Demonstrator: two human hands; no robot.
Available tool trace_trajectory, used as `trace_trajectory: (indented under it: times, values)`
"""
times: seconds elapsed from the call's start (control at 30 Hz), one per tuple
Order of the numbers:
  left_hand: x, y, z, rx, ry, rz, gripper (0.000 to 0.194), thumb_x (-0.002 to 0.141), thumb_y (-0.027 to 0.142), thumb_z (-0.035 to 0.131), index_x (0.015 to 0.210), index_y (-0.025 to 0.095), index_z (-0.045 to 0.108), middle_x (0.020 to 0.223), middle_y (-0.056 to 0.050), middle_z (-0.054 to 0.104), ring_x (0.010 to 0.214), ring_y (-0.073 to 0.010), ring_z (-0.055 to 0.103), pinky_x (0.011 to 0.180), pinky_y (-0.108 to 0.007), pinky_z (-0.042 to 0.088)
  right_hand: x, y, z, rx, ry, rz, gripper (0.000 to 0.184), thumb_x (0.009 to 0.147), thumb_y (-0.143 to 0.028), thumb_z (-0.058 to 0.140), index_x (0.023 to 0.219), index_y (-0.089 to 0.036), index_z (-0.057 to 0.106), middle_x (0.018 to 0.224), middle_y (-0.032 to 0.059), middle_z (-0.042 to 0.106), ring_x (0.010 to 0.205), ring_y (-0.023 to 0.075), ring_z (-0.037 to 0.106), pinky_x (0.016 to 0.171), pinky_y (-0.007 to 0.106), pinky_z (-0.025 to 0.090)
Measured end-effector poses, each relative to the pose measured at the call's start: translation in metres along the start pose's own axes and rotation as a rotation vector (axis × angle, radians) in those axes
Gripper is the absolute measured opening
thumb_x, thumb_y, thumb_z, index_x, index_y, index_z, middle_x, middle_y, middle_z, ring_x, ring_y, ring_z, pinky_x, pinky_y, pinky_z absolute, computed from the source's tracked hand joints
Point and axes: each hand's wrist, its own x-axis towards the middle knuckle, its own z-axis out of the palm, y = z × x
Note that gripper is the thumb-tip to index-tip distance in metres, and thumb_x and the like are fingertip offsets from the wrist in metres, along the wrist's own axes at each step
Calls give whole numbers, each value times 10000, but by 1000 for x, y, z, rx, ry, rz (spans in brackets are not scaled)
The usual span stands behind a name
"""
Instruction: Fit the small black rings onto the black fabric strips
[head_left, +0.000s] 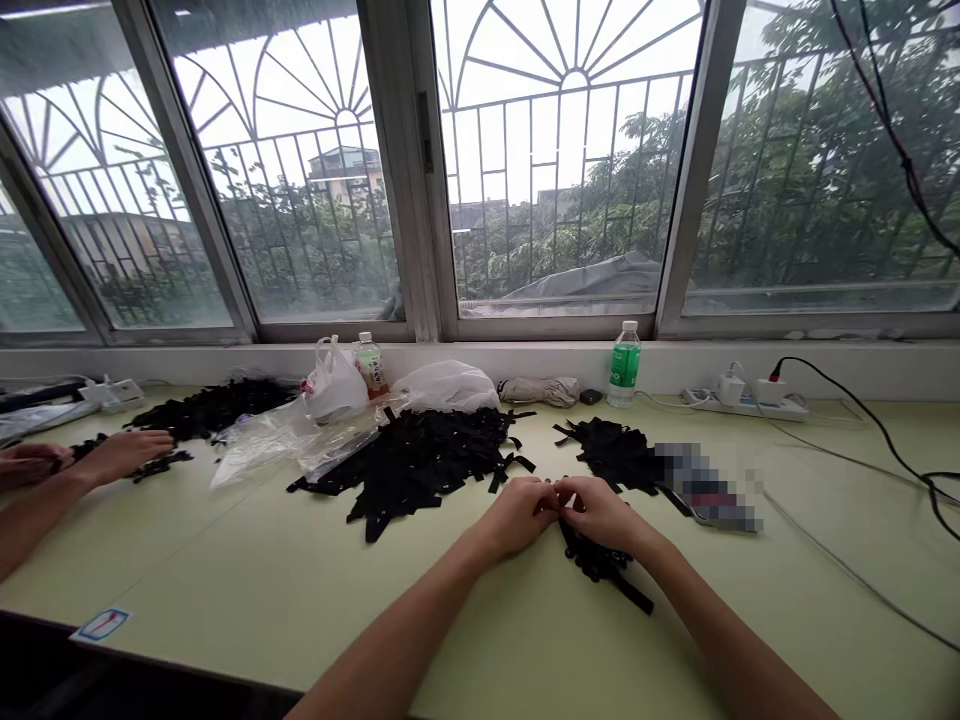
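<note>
My left hand [519, 515] and my right hand [600, 512] meet fingertip to fingertip over the pale green table [300, 580], both pinched on a small black strap piece [561, 497] between them. Under my right wrist lies a small bundle of black straps [600, 565]. A big heap of black straps [420, 460] lies just beyond my left hand. A smaller black heap [611, 450] sits beyond my right hand.
Another person's hands [112, 455] work at the far left by a further black pile [210, 405]. Plastic bags [337, 385], two bottles [624, 365], a power strip [742, 400] with cables, and a blurred-out flat item [709, 490] lie along the window side.
</note>
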Motion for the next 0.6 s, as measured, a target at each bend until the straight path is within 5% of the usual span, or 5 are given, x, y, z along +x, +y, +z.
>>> trace_trajectory:
  times: [0.6]
  values:
    - [-1,-1,0,75,-40,42,111,750,141,540,782,176,641,781,-22,608,711,-142,548,651,-230,396,-1,-1,-2,-69,-38,1,224,670,-80,444,716,-186,636,755,29,654,664,157,576,584,232,408]
